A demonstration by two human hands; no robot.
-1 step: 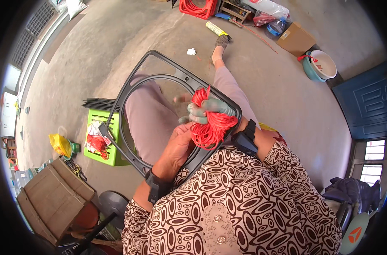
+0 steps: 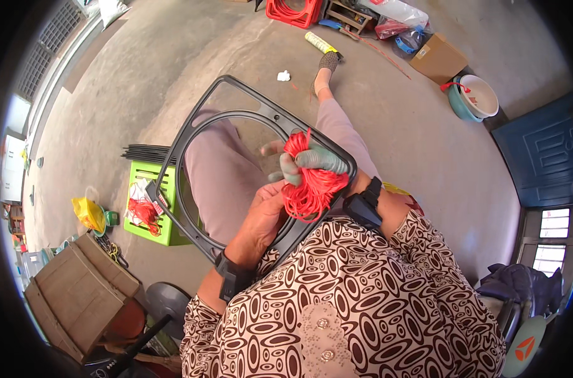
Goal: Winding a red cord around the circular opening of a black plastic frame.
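1. Left hand (image 2: 261, 217): bare, angled up and inward, its tips partly hidden.
2. Right hand (image 2: 318, 159): gloved, just ahead, closed in a loose grasp.
3. Both forearms (image 2: 390, 211) slant inward before the torso (image 2: 337, 296).

Reads as a home interior, part storeroom; exact room unclear. Bare concrete floor (image 2: 154, 53), blue panelled door (image 2: 541, 157), paned window (image 2: 556, 222) near it. Toward the sides: nested washbasins (image 2: 483, 85), brown cardboard box (image 2: 439, 58). Low green slotted plastic stool (image 2: 149, 174) on the floor.
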